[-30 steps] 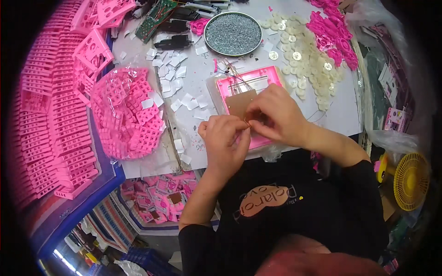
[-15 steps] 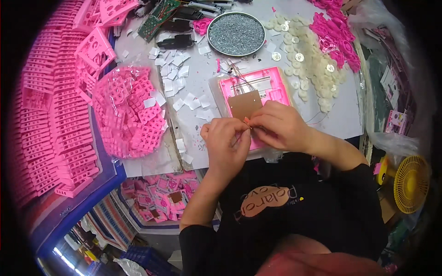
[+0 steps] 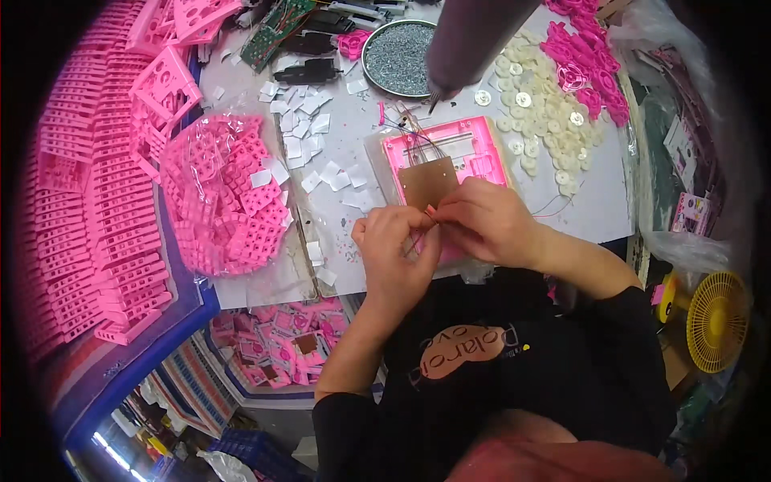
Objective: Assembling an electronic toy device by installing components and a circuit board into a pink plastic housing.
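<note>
My left hand (image 3: pixel 397 251) and my right hand (image 3: pixel 491 220) meet fingertip to fingertip over the near edge of a pink plastic housing (image 3: pixel 479 138). Both are closed in a pinch around a small orange piece (image 3: pixel 431 210), mostly covered by the fingers. A thin pinkish wire shows below the left fingers. Just beyond the hands, a flat brown board (image 3: pixel 426 183) rests across the housing's open inside. Several thin wires (image 3: pixel 415 135) run from the housing's far left side. Above its far edge hangs a dark cylindrical tool (image 3: pixel 475 44) with a thin pointed tip, like a power screwdriver.
A round dish of small screws (image 3: pixel 393 60) stands at the back. White discs (image 3: pixel 554 128) and magenta parts (image 3: pixel 590 64) lie right. White squares (image 3: pixel 303 120), a bag of pink pieces (image 3: pixel 225 197) and stacked pink frames (image 3: pixel 96 193) lie left. A yellow fan (image 3: pixel 717 321) stands lower right.
The dark hanging tool has come into view from the top and now partly covers the screw dish. My hands hold nearly the same pinch, with a slight shift of the fingers.
</note>
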A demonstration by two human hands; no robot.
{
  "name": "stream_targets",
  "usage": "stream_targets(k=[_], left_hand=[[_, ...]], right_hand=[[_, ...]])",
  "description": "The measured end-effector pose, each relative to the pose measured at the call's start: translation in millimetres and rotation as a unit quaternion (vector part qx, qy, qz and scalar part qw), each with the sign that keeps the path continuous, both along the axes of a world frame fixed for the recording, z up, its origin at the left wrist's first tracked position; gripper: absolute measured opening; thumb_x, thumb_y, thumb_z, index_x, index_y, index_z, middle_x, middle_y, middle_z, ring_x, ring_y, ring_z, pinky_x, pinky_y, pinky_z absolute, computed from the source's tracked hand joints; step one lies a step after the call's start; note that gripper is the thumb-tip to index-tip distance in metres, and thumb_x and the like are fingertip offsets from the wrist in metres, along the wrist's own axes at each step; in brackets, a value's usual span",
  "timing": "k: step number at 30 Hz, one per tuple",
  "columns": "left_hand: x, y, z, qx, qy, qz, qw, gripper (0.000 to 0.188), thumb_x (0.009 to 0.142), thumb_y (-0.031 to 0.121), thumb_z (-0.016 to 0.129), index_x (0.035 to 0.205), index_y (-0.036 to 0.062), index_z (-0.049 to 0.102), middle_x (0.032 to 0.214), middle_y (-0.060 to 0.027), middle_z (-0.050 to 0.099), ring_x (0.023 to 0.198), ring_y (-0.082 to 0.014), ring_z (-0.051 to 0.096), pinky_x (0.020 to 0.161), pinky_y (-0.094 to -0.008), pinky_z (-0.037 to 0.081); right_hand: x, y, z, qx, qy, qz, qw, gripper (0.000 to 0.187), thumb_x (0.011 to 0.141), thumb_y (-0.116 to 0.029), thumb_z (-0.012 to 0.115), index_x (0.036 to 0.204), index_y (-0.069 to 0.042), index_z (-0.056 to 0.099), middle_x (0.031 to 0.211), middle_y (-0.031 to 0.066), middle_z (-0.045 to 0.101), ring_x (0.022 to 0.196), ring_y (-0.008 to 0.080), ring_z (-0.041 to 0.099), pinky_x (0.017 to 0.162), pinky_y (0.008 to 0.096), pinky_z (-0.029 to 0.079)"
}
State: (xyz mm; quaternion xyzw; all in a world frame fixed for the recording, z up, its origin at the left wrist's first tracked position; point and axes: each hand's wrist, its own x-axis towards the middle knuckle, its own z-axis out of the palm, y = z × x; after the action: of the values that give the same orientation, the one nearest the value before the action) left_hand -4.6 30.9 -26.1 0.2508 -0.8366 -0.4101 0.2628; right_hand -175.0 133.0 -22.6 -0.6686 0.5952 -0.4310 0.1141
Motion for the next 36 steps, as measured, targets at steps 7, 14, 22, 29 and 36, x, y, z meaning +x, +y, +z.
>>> stream_targets(k=[7, 14, 22, 29, 36], left_hand=[[0, 1, 1, 0.007, -0.007, 0.004, 1.0, 0.015, 0.077, 0.008, 0.075, 0.088, 0.012, 0.066, 0.09, -0.0018, 0.066, 0.087, -0.0213, 0.059, 0.082, -0.0371, 0.032], [0, 1, 1, 0.003, 0.002, 0.0, 1.0, 0.014, 0.078, 0.008, 0.074, 0.087, 0.012, 0.066, 0.09, -0.0019, 0.066, 0.087, -0.0217, 0.059, 0.082, -0.0373, 0.032], [-1, 2, 2, -0.073, 0.005, 0.004, 0.997, 0.015, 0.076, 0.007, 0.075, 0.089, 0.0115, 0.067, 0.091, -0.0017, 0.066, 0.087, -0.0212, 0.059, 0.082, -0.0375, 0.033], [1, -12, 8, 0.131, -0.054, -0.025, 0.99, 0.01, 0.087, 0.007, 0.071, 0.095, 0.002, 0.068, 0.079, -0.0053, 0.066, 0.066, -0.0134, 0.06, 0.061, -0.0279, 0.045], [-14, -56, 29, 0.464, -0.148, -0.116, 0.865, 0.014, 0.097, 0.012, 0.066, 0.1, -0.0014, 0.067, 0.073, -0.0021, 0.065, 0.06, -0.009, 0.06, 0.056, -0.023, 0.047]], right_hand=[[1, 0, 3, 0.007, 0.012, -0.007, 1.0, 0.026, 0.075, -0.003, 0.075, 0.1, -0.004, 0.066, 0.094, 0.01, 0.066, 0.083, 0.0295, 0.064, 0.07, 0.0387, 0.054], [0, 0, 3, 0.006, 0.007, -0.007, 1.0, 0.026, 0.076, -0.004, 0.075, 0.1, -0.004, 0.066, 0.094, 0.0097, 0.066, 0.083, 0.0303, 0.064, 0.07, 0.0386, 0.054], [-2, -3, 2, 0.02, -0.063, 0.005, 0.998, 0.019, 0.079, -0.004, 0.075, 0.096, -0.004, 0.066, 0.09, 0.01, 0.066, 0.08, 0.0293, 0.064, 0.068, 0.0378, 0.053], [-1, 2, -5, -0.047, 0.023, -0.013, 0.999, 0.02, 0.077, -0.006, 0.077, 0.094, -0.004, 0.067, 0.091, 0.0089, 0.068, 0.078, 0.0257, 0.065, 0.063, 0.0344, 0.054], [1, 2, -1, -0.058, 0.118, 0.024, 0.991, 0.022, 0.074, -0.009, 0.072, 0.095, -0.004, 0.07, 0.096, 0.0071, 0.068, 0.079, 0.0228, 0.065, 0.061, 0.0318, 0.053]])
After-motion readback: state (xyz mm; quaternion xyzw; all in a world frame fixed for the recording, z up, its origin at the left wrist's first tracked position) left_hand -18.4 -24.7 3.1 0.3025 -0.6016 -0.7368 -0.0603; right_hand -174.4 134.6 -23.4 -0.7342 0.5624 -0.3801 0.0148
